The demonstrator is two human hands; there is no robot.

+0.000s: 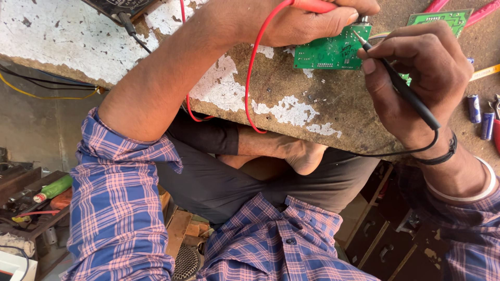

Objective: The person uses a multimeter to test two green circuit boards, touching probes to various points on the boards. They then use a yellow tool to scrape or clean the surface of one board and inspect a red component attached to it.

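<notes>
A green circuit board point(329, 52) lies on the worn brown table point(291, 99) with flaking white paint. My left hand point(307, 21) holds a red test probe point(312, 5) at the board's top edge; its red lead point(252, 62) loops down over the table edge. My right hand point(416, 67) grips a black test probe point(406, 93) like a pen, its metal tip touching the board's right side. A black lead runs from it under my wrist.
A second green board point(442, 18) lies at the top right by red-handled tools. Blue cylindrical capacitors point(480, 115) sit at the right edge. A meter body point(117, 6) is at the top left. Below are my crossed legs, a tool tray point(36, 200) and drawers point(377, 234).
</notes>
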